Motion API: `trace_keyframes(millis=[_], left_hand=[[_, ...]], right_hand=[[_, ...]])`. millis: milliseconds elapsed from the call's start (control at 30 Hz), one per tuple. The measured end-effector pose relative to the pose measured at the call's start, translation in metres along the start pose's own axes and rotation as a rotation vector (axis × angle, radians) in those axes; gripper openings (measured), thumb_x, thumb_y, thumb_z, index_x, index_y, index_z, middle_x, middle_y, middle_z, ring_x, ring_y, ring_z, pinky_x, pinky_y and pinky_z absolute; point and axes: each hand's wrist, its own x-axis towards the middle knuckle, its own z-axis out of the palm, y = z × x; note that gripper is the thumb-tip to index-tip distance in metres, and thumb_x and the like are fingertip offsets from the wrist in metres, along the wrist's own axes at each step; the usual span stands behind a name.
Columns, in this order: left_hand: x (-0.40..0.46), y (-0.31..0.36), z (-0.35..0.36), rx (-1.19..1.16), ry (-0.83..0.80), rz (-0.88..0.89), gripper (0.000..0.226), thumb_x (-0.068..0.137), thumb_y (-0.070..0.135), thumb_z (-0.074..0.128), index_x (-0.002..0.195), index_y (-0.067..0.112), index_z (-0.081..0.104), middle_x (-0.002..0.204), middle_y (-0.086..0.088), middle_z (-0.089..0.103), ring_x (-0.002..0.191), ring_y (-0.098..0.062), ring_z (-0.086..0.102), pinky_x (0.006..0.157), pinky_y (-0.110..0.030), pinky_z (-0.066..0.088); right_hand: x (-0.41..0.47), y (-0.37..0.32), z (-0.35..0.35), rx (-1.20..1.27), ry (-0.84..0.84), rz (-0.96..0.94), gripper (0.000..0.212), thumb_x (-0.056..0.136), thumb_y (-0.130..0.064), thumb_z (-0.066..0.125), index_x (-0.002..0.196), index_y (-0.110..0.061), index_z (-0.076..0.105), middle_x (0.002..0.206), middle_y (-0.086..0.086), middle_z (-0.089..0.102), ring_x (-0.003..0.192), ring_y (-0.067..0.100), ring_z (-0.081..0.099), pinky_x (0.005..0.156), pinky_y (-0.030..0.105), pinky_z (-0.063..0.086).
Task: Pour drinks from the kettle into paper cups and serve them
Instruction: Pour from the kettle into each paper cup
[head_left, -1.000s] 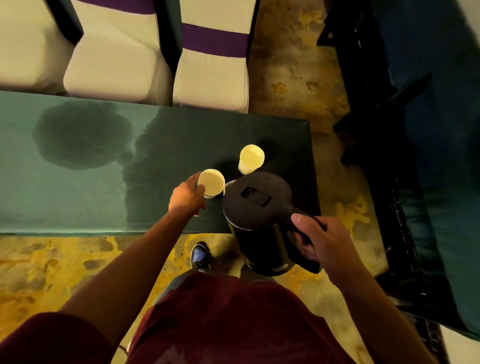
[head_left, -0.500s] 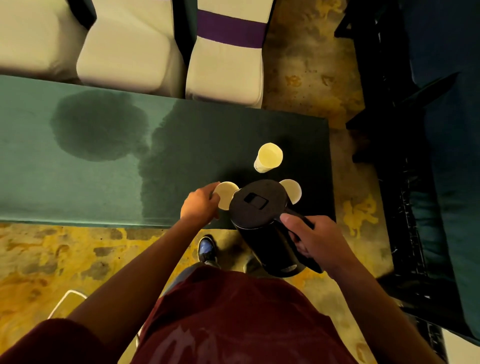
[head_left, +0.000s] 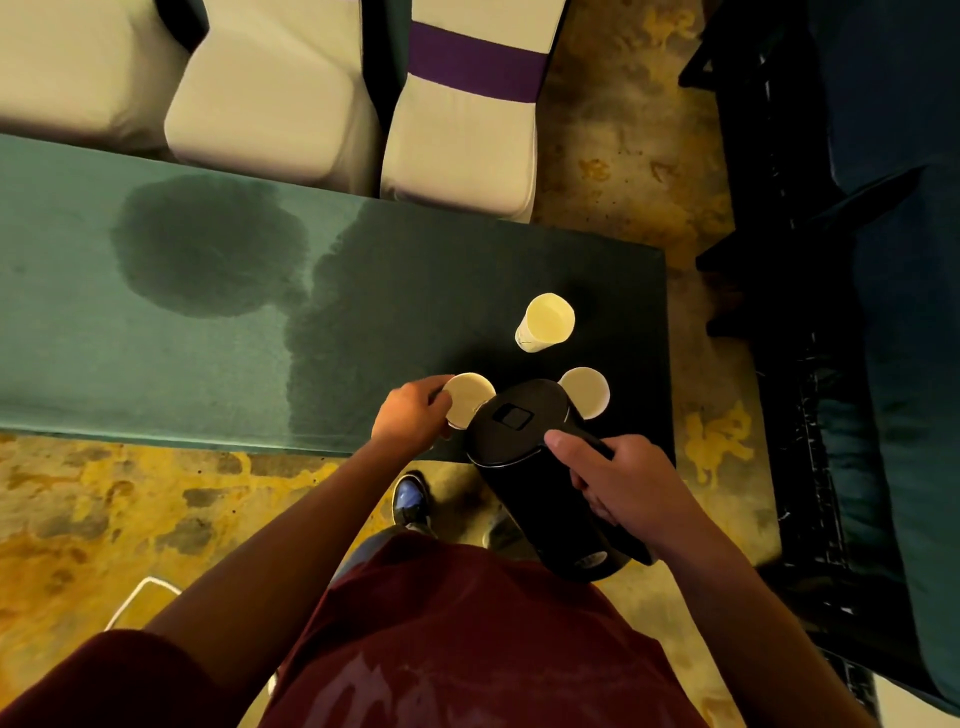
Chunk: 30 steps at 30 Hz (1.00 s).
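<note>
Head view: one downward look over the work area.
Bench (head_left: 156, 332): green cloth top, large dark damp-looking patches.
Kettle (head_left: 524, 426): black, lid shut, held above the bench's near edge, tipped toward the held cup.
Right hand (head_left: 618, 478): wrapped round the kettle handle.
Left hand (head_left: 410, 415): fingers curled on the held cup (head_left: 467, 397).
Other cups: far cup (head_left: 545, 322); right cup (head_left: 587, 389), beside the kettle.
Handling note: steady the cup, tilt slowly, stop short of the rim.
</note>
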Motion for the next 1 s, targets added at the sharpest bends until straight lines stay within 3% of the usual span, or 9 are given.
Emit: trace_keyframes(millis=[433,667,1000], left_hand=[[-0.0010,-0.0038,0.0018,-0.019,-0.009,0.002,0.036,0.098,0.022,0.048,0.131,0.025,0.063,0.082,-0.003,0.070,0.053,-0.004,0.065,0.043,-0.018,0.046],[0.0010,-0.0058,0.0033,-0.046,-0.010,-0.008,0.036,0.098,0.021,0.048,0.131,0.024,0.063,0.088,-0.005,0.072,0.063,-0.012,0.070,0.050,-0.023,0.053],[0.0004,-0.0041,0.0069,-0.071,0.003,-0.023,0.035,0.098,0.018,0.049,0.130,0.021,0.063,0.081,-0.006,0.070,0.058,-0.012,0.067,0.051,-0.022,0.053]], right_hand=[[0.0039,-0.0041,-0.0008,-0.101,-0.003,0.005,0.052,0.086,-0.058,0.066,0.059,-0.015,0.063,0.042,-0.007,0.053,0.039,0.005,0.051,0.056,0.031,0.045],[0.0064,-0.0003,-0.0003,-0.139,-0.013,0.020,0.052,0.084,-0.061,0.067,0.058,-0.017,0.063,0.042,-0.007,0.054,0.039,0.005,0.051,0.056,0.031,0.044],[0.0066,0.0005,-0.0013,-0.129,-0.016,0.020,0.050,0.085,-0.059,0.067,0.059,-0.017,0.063,0.043,-0.007,0.054,0.039,0.004,0.051,0.056,0.029,0.044]])
